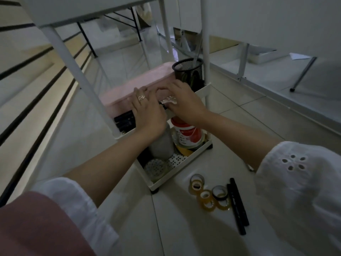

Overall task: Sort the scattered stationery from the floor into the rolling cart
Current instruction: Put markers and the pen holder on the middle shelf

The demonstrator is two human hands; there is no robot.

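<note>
The white rolling cart (193, 157) stands on the tiled floor in front of me. Both my hands reach into its middle shelf, in front of a pink box (140, 84). My left hand (147, 113) lies over several black markers (124, 121). My right hand (184, 102) pinches a small clear, shiny item (168, 100) between thumb and fingers; what it is I cannot tell. A black mesh pen cup (188, 71) stands at the shelf's far end. On the floor to the right lie several small tape rolls (208, 194) and two black markers (238, 204).
The bottom shelf holds a red-and-white jar (186, 133), a grey cylinder (162, 145), wide tape rolls (184, 150) and patterned round items (156, 167). White table legs (77, 74) rise close on the left. A grey leg (302, 74) and a white tray (265, 56) are at the far right.
</note>
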